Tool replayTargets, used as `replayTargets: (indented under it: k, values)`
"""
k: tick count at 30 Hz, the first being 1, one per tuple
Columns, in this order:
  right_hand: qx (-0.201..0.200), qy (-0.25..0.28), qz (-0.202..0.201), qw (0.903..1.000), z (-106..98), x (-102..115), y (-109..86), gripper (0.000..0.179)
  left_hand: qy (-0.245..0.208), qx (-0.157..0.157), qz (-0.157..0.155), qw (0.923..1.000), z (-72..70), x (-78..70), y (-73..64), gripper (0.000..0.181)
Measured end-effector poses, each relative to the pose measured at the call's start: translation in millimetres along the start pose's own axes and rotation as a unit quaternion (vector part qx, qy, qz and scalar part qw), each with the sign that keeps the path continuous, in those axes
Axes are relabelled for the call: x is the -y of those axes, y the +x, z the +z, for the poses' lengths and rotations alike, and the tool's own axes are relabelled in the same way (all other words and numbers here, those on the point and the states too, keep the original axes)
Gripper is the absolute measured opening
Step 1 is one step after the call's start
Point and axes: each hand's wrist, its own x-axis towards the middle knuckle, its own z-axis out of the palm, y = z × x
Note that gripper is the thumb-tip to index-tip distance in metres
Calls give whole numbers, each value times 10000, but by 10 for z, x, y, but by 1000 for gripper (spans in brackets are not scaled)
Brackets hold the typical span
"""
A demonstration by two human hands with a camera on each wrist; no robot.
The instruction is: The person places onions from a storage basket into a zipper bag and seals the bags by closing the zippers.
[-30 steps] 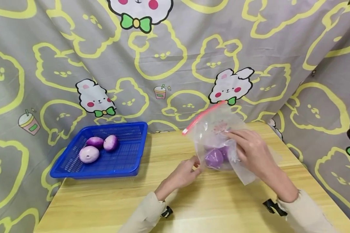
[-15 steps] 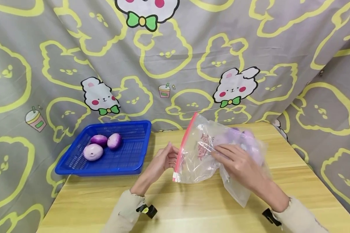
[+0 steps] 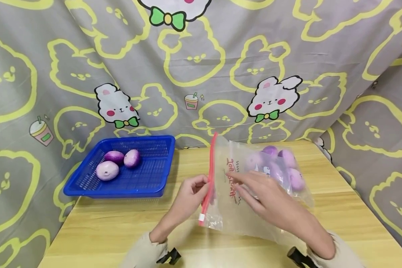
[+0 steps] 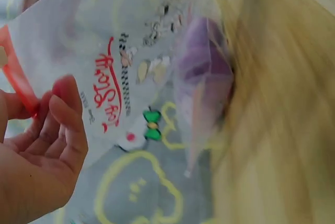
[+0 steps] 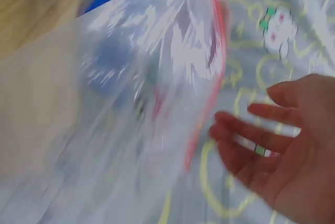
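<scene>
Pinching the clear bag (image 3: 241, 208) by its red edge (image 3: 213, 152), the left hand (image 3: 187, 197) holds it on the tabletop (image 3: 100, 227), right of the blue basket (image 3: 114, 192); the right hand (image 3: 271, 199) (fingers loosely extended) grips nothing.

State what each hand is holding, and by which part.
The left hand pinches the clear bag by its red zip strip, partway along. The right hand holds nothing.

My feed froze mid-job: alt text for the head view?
The left hand pinches the red zip edge of a clear bag of rounded purplish items; the right hand is in front of it. At left, a blue basket holds three similar items.
</scene>
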Motion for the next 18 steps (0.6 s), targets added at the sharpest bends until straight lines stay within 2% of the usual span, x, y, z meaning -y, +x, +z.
replayTargets:
  k: [2,4,8,12,13,15,17,18]
  values:
    - [-24,-54,216,9997,46,134,76,44,468,-75,324,9984,93,-108,-29,18]
    - [-98,-95,279,9995,103,239,154,47,1044,-254,776,9912,159,-208,-54,18]
    - [-800,295,-101,9963,127,359,277,44,1749,-718,1698,9672,177,-377,-95,15]
    - [-1684,553,-590,9824,17,403,332,39,1887,-1358,2403,9424,65,-497,-100,11]
    - [-1887,414,-675,9788,-15,404,336,35,1949,-1624,2562,9327,18,-513,-93,11]
    - [-2165,59,-693,9738,-77,396,330,29,2145,-2282,2837,9063,-95,-524,-76,13]
    - [-2203,-428,-628,9725,-107,378,310,28,2382,-2878,3071,8753,-197,-514,-67,15]
    - [-2089,-668,-524,9743,-104,372,295,29,2564,-3134,3131,8591,-229,-499,-75,16]
